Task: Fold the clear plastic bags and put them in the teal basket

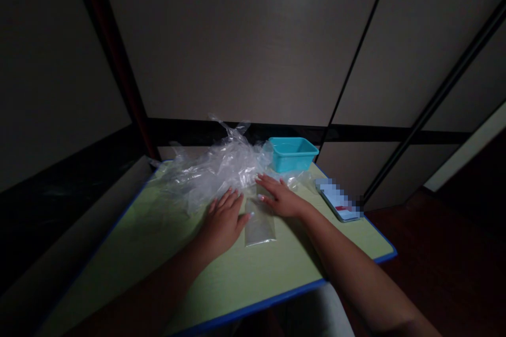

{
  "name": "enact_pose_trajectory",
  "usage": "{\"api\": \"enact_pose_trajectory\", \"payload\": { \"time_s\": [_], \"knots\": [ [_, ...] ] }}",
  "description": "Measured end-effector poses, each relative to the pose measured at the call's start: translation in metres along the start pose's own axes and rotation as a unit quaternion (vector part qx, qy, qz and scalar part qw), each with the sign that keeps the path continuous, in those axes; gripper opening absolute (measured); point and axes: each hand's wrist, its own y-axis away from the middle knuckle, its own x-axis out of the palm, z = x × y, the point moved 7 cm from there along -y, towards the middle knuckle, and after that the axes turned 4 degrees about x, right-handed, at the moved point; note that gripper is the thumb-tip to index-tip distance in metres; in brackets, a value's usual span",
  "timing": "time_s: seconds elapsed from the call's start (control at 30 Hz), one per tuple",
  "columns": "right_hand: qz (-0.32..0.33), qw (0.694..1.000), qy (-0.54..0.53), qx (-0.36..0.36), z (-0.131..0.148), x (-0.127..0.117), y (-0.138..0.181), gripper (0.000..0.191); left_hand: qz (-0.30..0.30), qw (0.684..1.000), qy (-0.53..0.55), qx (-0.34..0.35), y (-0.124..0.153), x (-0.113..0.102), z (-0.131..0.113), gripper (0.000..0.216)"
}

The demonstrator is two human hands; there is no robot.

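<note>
A clear plastic bag (260, 226) lies flat on the table in front of me, its near edge straight and shiny. My left hand (224, 221) rests beside it with the fingers stretched out, the thumb reaching the bag's left edge. Over the bag's far right part lies my right hand (280, 197), palm down and fingers apart, hiding some of it. Just beyond my fingertips spreads a loose heap of crumpled clear plastic bags (221, 168). Neither hand is closed on anything.
A turquoise plastic basket (294, 160) stands at the back right, with more clear plastic before it. A phone (340, 201) lies near the right edge. The pale green table (253, 284) has a blue rim. Cabinet panels (245, 37) rise behind it.
</note>
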Motion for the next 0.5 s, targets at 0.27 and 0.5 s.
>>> {"api": "enact_pose_trajectory", "payload": {
  "time_s": [0.27,0.5],
  "knots": [
    [0.145,0.988,0.029,-0.041,0.028,0.028,0.008,0.077,-0.081,0.997,-0.019,-0.001,-0.004,-0.001,0.014,0.041],
    [0.166,0.984,0.036,-0.051,0.032,0.038,0.008,0.075,-0.092,0.995,0.01,0.024,-0.005,-0.009,0.006,0.037]
  ]
}}
